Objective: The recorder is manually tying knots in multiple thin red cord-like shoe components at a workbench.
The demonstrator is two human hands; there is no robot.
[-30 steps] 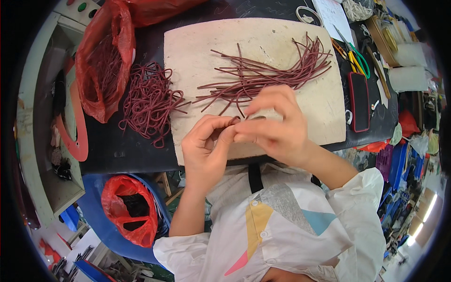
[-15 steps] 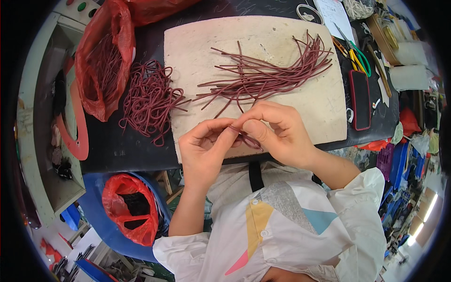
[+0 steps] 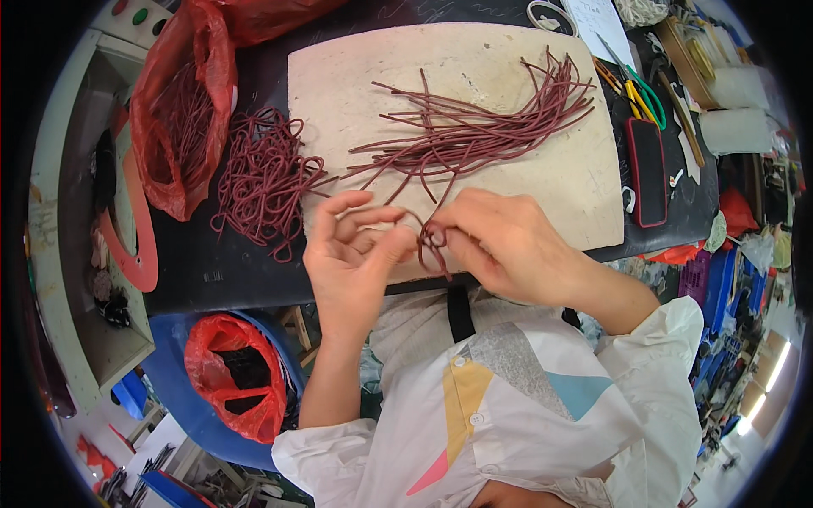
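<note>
The right fingertips covered part of the thin, looped maroon cord [image 3: 434, 237] between the hands, so how its strands crossed was hard to make out. The upper edge cut off the translucent red plastic bag [image 3: 152, 127], and the contents of the crumpled red plastic bag [image 3: 275, 364] below were too dark to tell. The right hand [image 3: 517, 241] was closed in a pinch on the looped cord, above the near edge of the flat cream-coloured board [image 3: 339, 76]. The left hand [image 3: 351, 254] was half open, fingers loosely curled, thumb and forefinger at the loop; whether they gripped it could not be told. Dark handwriting marked the white paper sheet [image 3: 597, 21], and pale scribbles the black tabletop [image 3: 186, 267].
</note>
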